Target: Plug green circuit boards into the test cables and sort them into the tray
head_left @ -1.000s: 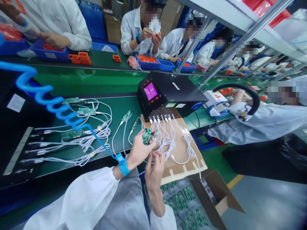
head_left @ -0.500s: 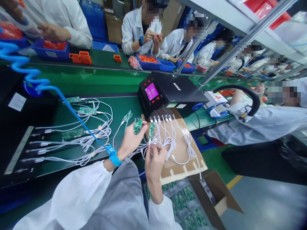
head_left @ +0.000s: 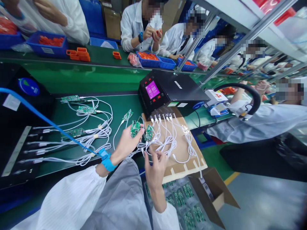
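Note:
My left hand (head_left: 127,139), with a blue wrist strap (head_left: 107,159), grips a green circuit board (head_left: 135,129) between thumb and fingers. Just right of its fingertips is a second circuit board (head_left: 149,132); whether the hand touches it I cannot tell. Below that board my right hand (head_left: 155,166) is raised, thumb and fingers apart, with no object visible in them. White cables (head_left: 169,142) run close by its fingertips, from the black tester (head_left: 176,91) with a lit pink screen. Another board (head_left: 128,115) with a cable plugged in lies beyond my left hand.
Several cabled boards (head_left: 86,110) and bundled white cables (head_left: 96,140) lie on the green bench at left, beside a black box (head_left: 24,105). Cardboard (head_left: 184,150) lies under the right-hand cables. Below are bagged boards (head_left: 189,191) and an open carton (head_left: 216,188). Co-workers sit across and at right.
My right hand has moved slightly down, and its pinch at the lower end of the second board has opened. That board now sits lower and more tilted. My left hand has shifted slightly left.

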The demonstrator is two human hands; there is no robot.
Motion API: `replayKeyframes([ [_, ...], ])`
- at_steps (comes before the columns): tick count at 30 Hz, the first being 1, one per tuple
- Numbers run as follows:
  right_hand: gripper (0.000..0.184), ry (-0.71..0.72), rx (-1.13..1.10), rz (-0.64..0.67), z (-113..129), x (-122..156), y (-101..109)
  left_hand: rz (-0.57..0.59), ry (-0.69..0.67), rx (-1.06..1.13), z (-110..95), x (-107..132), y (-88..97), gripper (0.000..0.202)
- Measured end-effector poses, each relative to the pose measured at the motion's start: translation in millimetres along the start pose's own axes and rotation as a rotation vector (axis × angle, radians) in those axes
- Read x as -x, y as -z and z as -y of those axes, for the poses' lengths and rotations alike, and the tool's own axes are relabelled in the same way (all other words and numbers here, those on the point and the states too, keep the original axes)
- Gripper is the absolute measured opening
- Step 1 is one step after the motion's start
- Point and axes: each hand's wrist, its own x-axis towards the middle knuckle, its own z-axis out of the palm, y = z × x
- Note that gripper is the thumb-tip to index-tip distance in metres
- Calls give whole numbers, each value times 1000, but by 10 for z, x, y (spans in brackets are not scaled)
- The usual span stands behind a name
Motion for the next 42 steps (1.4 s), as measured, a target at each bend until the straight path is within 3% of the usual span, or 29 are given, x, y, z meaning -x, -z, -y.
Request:
replayKeyframes([
  [5, 10, 41, 6, 72, -32, 203, 60, 0, 97, 197, -76, 15, -54, 39],
  [7, 3, 23, -80, 78, -28, 199, 103, -18, 197, 338, -96, 15, -71, 41],
  [12, 11, -41, -403, 31, -62, 103, 280, 26, 444, 645, -101, 14, -118, 26],
  [17, 18, -228, -520, 57, -179, 72, 354, -44, 502, 633, -113, 65, -334, 24],
  [19, 20, -206, -471, 52, -202, 50, 362, -50, 508, 629, -129, 96, -438, 24],
  [23, 14, 34, -302, 34, -187, -26, 385, -59, 504, 648, -170, 142, -579, 22],
  [26, 9, 125, -223, 38, -157, -64, 400, -72, 506, 660, -185, 153, -635, 20],
  [32, 9, 157, -218, 54, -139, -39, 397, -84, 452, 696, -98, 149, -725, 15],
  [42, 13, 106, -280, 82, -132, -15, 366, -87, 324, 650, 109, 187, -816, 36],
])
